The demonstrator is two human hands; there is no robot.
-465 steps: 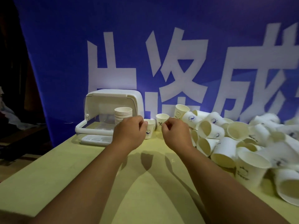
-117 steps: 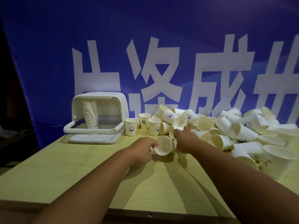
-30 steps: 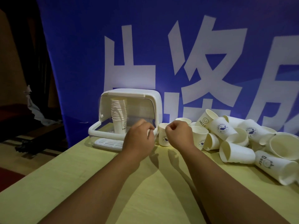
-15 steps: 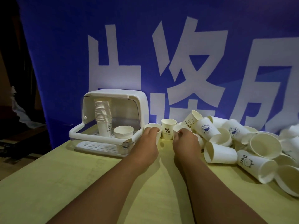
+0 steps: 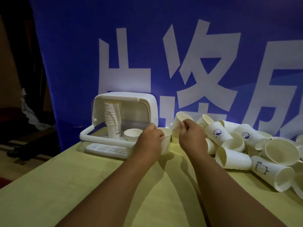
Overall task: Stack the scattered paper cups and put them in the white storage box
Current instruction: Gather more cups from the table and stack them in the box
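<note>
Beside box (image 5: 152, 105), cup-holding hands (image 5: 150, 140)

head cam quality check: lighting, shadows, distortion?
Head view: dim overall, a bright patch on the banner behind the white storage box; forearms throw dark shadows on the table; wide-angle bends the table's edge; left hand and right hand sharp.

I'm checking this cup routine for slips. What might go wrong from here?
1. The right hand pinches its tilted cup by the rim; it may buckle or drop.
2. The tall stack nearly reaches the box roof; more cups may not fit.
3. A forearm could knock the pile.
</note>
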